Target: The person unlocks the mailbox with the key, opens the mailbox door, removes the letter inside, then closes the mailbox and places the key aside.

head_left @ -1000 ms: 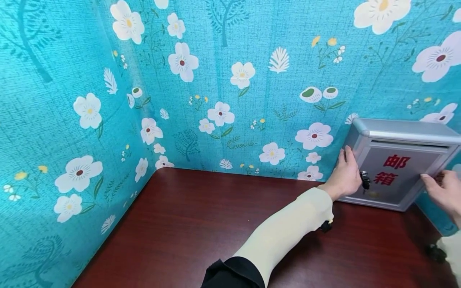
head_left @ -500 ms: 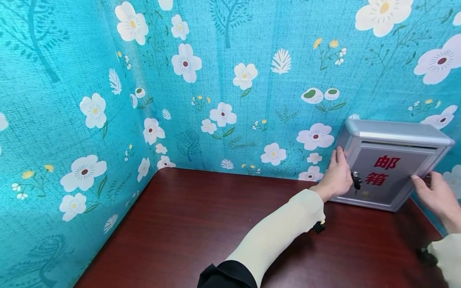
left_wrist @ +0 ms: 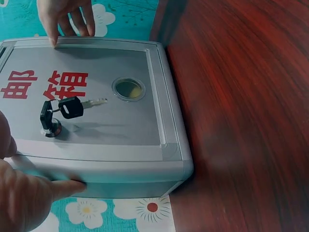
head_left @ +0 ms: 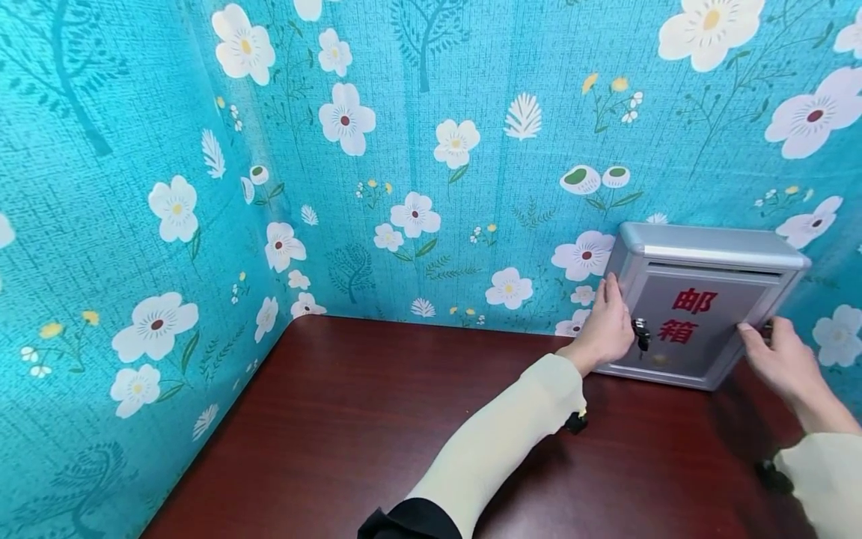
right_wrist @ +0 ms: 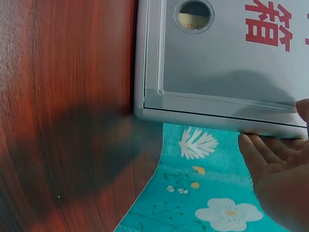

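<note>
A silver metal mailbox (head_left: 700, 307) with red lettering stands upright on the table near the back wall, at the right of the head view. My left hand (head_left: 608, 326) holds its left side, fingers along the side panel. On the opposite side my right hand (head_left: 781, 363) grips the edge, thumb at the front and fingers behind. Keys (left_wrist: 72, 107) hang from the lock on the door, close to my left hand. A round window (left_wrist: 128, 89) sits low on the door, and a slot (head_left: 714, 271) runs across the top of the front.
The dark red-brown wooden table (head_left: 377, 419) stretches to the left and front of the mailbox. Teal cloth with white flowers (head_left: 377, 150) covers the back and side walls, bordering the tabletop.
The mailbox has slid left along the table, with both hands moving along on its sides. Their hold looks the same throughout.
</note>
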### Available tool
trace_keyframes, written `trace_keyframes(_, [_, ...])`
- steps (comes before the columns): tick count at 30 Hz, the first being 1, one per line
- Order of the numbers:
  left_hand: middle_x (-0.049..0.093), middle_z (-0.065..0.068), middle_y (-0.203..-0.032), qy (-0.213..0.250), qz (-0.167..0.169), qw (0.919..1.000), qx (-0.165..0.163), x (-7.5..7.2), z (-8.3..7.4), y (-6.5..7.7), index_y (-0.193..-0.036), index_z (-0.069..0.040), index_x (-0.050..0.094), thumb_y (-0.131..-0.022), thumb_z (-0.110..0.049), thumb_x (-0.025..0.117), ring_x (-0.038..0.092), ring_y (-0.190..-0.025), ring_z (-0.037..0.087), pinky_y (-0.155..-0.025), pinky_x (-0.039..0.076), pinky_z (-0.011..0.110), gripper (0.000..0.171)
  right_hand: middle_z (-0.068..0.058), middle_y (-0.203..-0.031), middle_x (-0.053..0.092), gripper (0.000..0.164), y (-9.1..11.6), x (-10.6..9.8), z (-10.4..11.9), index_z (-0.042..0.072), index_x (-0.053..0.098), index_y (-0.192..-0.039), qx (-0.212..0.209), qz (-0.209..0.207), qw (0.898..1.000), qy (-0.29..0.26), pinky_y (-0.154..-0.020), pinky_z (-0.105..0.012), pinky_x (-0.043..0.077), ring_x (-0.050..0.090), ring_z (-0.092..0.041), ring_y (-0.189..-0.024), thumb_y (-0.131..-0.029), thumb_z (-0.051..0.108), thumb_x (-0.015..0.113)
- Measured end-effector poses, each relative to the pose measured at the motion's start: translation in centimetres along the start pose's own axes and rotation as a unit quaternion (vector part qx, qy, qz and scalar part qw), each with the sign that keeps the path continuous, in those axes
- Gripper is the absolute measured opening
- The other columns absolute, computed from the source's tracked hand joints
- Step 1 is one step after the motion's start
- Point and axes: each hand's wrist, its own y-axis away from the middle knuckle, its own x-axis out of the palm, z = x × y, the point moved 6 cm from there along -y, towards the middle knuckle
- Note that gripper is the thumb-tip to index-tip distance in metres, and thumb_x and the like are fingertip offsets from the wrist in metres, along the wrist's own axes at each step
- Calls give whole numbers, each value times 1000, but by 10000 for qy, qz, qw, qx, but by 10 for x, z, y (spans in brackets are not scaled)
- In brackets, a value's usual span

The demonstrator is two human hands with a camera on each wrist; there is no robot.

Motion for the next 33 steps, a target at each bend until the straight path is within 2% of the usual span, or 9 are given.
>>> trace_keyframes(4, [13, 9, -170, 114, -24, 9999, -47, -8, 5, 4, -165, -10, 3, -111, -20, 32, 25, -151, 15, -116, 30, 22, 62, -52, -141, 24, 79, 3, 1, 7, -19, 7, -152, -163, 116, 9998, 40, -96, -79, 28, 28, -71, -124, -110, 43, 31])
trace_keyframes(10, [14, 7, -171, 234, -141, 9995, -128, -19, 11, 8, -166, -12, 4, -112, -21, 33, 26, -151, 15, -117, 31, 25, 62, -51, -147, 17, 83, 5, 7, 16, -17, 3, -154, -158, 176, 9997, -70, -104, -81, 18, 18, -72, -133, -109, 47, 31])
trace_keyframes(16, [14, 5, -171, 377, -186, 9990, -176, -24, 17, 14, -166, -14, 4, -112, -20, 33, 30, -150, 15, -117, 33, 27, 62, -52, -142, 27, 79, 11, 12, 26, -19, 11, -151, -266, 43, 9996, 106, -100, -80, 25, 27, -71, -126, -110, 44, 32])
trace_keyframes(25, [15, 4, -171, 422, -226, 9987, -153, -36, 20, 24, -165, -12, 6, -112, -18, 35, 32, -150, 16, -117, 33, 28, 61, -51, -142, 26, 83, 13, 22, 31, -18, 8, -152, -28, 88, 9999, 127, -99, -79, 26, 27, -70, -125, -108, 49, 29])
trace_keyframes(33, [18, 2, -170, 636, -442, 9968, -207, -48, 31, 27, -166, -13, 6, -112, -17, 35, 38, -147, 18, -116, 35, 29, 61, -51, -140, 29, 80, 11, 33, 45, -19, 14, -150, -247, -6, 9996, 98, -99, -77, 28, 31, -70, -124, -108, 48, 31])
